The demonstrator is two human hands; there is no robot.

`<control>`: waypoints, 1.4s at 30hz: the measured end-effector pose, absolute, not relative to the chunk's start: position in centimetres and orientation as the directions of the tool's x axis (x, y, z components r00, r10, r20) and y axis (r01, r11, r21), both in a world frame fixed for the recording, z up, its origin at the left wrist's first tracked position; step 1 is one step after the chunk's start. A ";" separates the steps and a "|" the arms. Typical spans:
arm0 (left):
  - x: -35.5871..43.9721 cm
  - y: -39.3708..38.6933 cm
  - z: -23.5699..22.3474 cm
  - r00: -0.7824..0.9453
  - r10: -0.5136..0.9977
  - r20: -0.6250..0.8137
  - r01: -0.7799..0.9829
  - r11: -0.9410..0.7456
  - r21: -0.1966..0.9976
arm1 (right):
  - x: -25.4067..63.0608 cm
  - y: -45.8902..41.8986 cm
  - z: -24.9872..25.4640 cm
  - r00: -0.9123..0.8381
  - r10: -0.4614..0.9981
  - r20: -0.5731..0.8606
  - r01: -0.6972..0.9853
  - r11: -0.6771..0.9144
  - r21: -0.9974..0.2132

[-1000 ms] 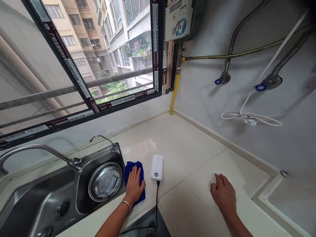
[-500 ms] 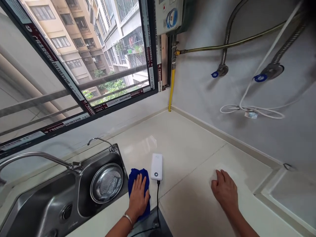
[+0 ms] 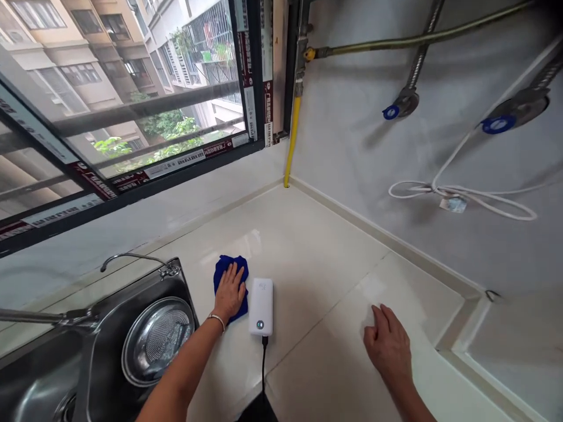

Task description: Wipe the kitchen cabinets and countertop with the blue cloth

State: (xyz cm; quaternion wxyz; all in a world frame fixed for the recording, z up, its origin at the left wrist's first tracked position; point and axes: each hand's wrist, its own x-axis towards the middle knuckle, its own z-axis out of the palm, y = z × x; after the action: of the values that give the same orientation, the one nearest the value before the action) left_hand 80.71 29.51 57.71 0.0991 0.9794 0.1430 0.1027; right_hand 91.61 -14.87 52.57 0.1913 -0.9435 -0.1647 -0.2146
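My left hand (image 3: 229,298) lies flat on a dark blue cloth (image 3: 238,265), pressing it against the pale countertop with the fingers stretched out. A bracelet circles that wrist. Just right of the cloth, a white power bank (image 3: 261,299) lies on the counter, with a small lit display and a black cable (image 3: 264,366) plugged into its near end. Farther right, my right hand (image 3: 389,343) rests on the countertop (image 3: 316,252), fingers loosely bent and somewhat apart, with nothing visible in it. Its palm side is hidden.
On the left is a steel sink (image 3: 109,328) holding a round perforated metal pan (image 3: 158,340), with a small faucet (image 3: 132,256) behind it. A yellow pipe (image 3: 292,140) rises at the corner. Valves (image 3: 398,105) and a bundled white cord (image 3: 457,190) hang on the right wall.
My left hand and the blue cloth have slid forward along the counter, past the power bank's near end. The camera view has shifted. My right hand stays on the counter.
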 end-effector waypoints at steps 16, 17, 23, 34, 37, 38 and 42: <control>97.4 34.6 57.1 0.860 0.444 0.251 0.362 -0.878 0.315 | 91.4 -15.7 53.3 0.896 0.223 0.383 0.356 -0.878 -0.320; 98.4 35.0 57.1 0.854 0.453 0.257 0.363 -0.871 0.331 | 91.4 -15.8 53.3 0.899 0.221 0.379 0.353 -0.878 -0.324; 102.4 36.9 56.3 0.817 0.494 0.296 0.350 -0.834 0.426 | 91.6 -16.0 53.6 0.912 0.195 0.362 0.324 -0.882 -0.342; 94.9 35.4 56.5 0.841 0.453 0.296 0.324 -0.860 0.395 | 92.0 -16.4 53.0 0.868 0.244 0.432 0.401 -0.857 -0.322; 90.1 33.9 57.0 0.831 0.479 0.284 0.367 -0.855 0.367 | 92.2 -16.4 52.5 0.844 0.259 0.469 0.433 -0.846 -0.312; 88.5 33.3 57.1 0.826 0.489 0.281 0.382 -0.852 0.358 | 92.2 -16.3 52.4 0.833 0.266 0.485 0.447 -0.840 -0.307; 82.5 30.4 57.4 0.803 0.529 0.274 0.442 -0.837 0.321 | 92.4 -15.9 52.2 0.789 0.300 0.536 0.497 -0.824 -0.271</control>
State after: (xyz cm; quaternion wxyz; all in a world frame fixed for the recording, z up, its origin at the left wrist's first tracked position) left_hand 82.53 30.42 57.37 0.1215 0.9417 0.2579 0.1785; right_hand 92.36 -15.92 52.20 0.2033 -0.9238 -0.2155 -0.2426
